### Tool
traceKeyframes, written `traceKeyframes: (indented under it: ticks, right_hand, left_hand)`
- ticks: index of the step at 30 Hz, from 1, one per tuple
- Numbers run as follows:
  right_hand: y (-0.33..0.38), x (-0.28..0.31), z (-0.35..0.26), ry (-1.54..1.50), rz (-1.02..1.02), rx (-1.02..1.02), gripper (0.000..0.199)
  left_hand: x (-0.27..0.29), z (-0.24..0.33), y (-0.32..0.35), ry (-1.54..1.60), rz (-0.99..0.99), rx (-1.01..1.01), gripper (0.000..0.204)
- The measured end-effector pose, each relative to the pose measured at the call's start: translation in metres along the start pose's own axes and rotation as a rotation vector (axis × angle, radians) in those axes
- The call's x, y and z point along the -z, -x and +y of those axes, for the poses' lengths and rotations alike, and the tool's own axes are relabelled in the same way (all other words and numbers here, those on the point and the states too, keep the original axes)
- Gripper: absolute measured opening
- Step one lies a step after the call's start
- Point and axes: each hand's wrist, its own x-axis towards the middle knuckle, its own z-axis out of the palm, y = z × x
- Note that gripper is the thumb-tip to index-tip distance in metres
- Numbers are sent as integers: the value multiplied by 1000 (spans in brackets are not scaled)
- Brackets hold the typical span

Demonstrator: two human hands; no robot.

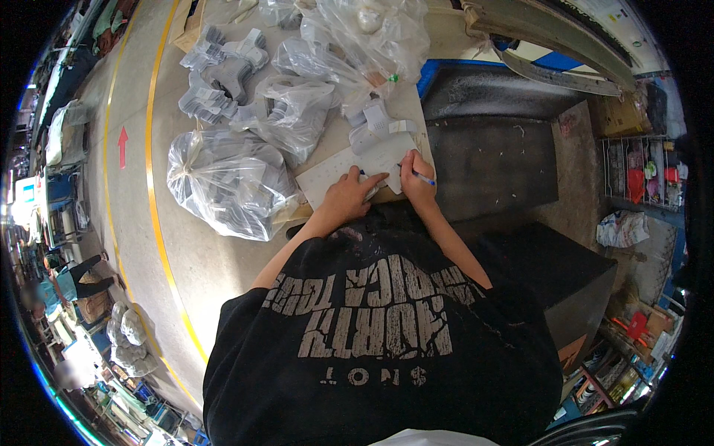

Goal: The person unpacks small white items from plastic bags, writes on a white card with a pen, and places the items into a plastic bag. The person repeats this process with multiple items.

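Observation:
A white paper pad or open booklet (327,174) with rows of small marks lies on the table's near edge in front of me. My left hand (346,196) rests on it with the fingers spread, and a small blue thing shows beside its fingers. My right hand (417,182) is closed around a blue-and-white pen (425,178) over the right page. Whether the tip touches the paper is hidden by the fingers. Just beyond the paper sits a small stack of grey shaped pieces (369,137) with a white label on top.
Clear plastic bags of grey pieces (227,182) crowd the table's left and far side, beside loose stacks (216,74). A dark, blue-edged bin or recess (491,160) adjoins on the right. A wire rack (647,171) stands farther right; yellow lines (152,149) mark the floor at left.

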Motion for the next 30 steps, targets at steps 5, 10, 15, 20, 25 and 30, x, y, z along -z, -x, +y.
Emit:
traceKeyframes:
  ticks: [5,10,15,20,25,30]
  right_hand:
    - [1,0,-1,-28,15,-119,35]
    - [7,4,23,-113,-4,-41,35]
    - [9,10,12,-50,-154,51,30]
    - [10,9,12,-17,-159,36,28]
    - [8,11,10,-7,-136,72,29]
    - [9,9,15,-57,-167,34,27]
  left_hand:
    - [-4,-2,0,-2,39,-10,90]
    - [-1,0,1,6,28,-2,89]
    - [2,1,1,33,-11,14,94]
    - [2,1,-1,14,-29,17,94]
    - [3,1,-1,20,-33,24,93]
    - [3,1,0,20,-27,14,92]
